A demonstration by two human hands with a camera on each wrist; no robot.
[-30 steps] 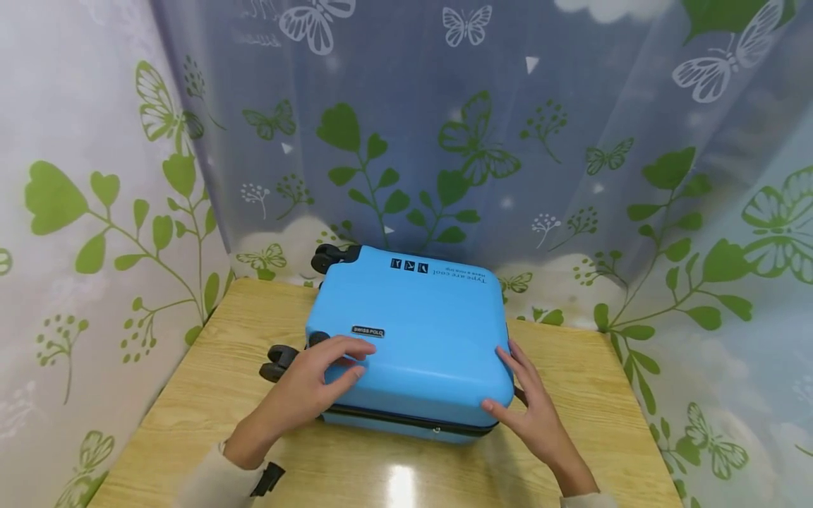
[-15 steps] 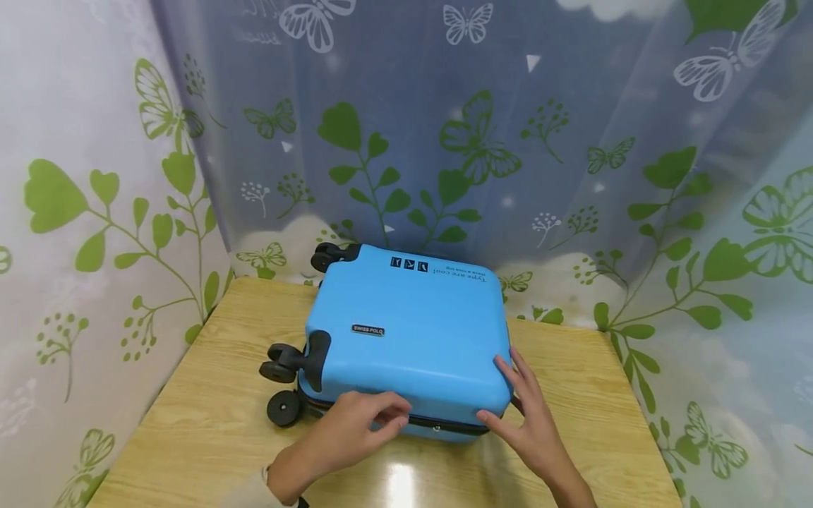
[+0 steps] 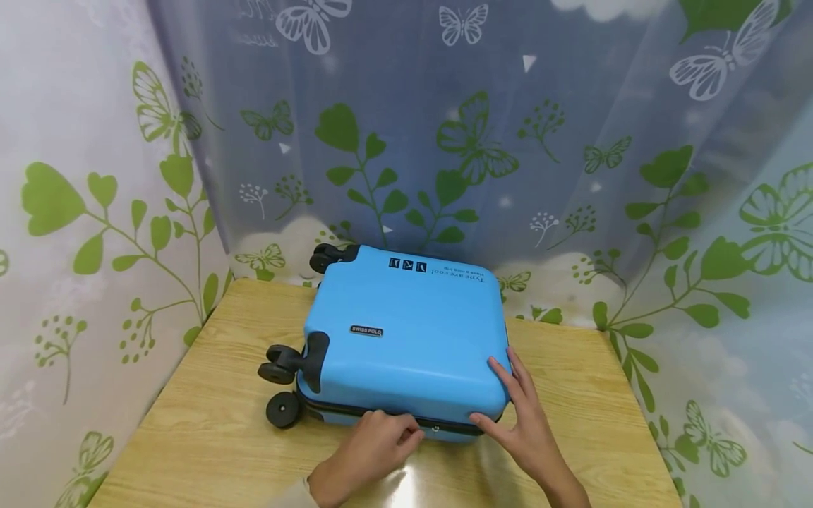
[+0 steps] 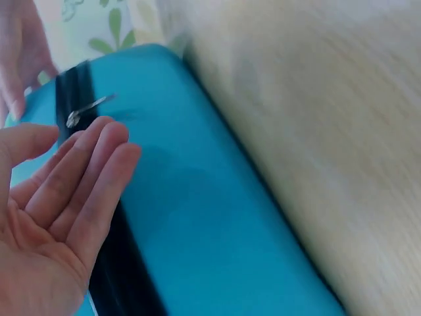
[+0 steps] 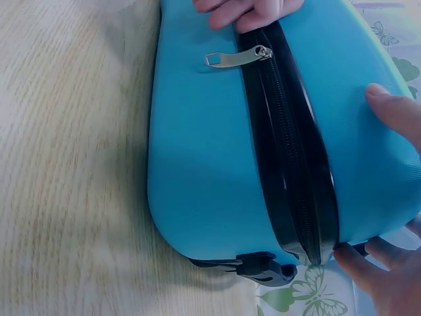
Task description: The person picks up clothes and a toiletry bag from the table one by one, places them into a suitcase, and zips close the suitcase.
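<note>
A curtain (image 3: 444, 141) printed with green leaves and butterflies hangs behind and at both sides of a wooden table (image 3: 209, 430). On the table, at the centre of the head view, a blue hard-shell suitcase (image 3: 406, 331) lies flat. Its black wheels (image 3: 282, 384) stick out at 9 o'clock, and a small "SWISS POLO" badge (image 3: 366, 330) sits on the upper shell.

The right hand (image 3: 524, 416) rests on the near right corner of the suitcase, at about 4 o'clock from its middle, with the fingers spread and straight over the top shell and the thumb at the front edge. The right wrist view shows what the head view does not: the fingertips (image 5: 395, 108) lie on the shell, and other fingers reach around the corner next to the black zipper band (image 5: 289, 164).

The left hand (image 3: 375, 451) is at the front edge, at 6 o'clock, with the fingers against the zipper line. In the left wrist view its palm is open and the fingers (image 4: 85, 178) are relaxed and nearly straight, holding nothing; they are just beside the silver zipper pull (image 4: 89, 110). The right wrist view shows this pull (image 5: 237, 58) lying flat on the lower shell, with the left fingertips just above it.
</note>
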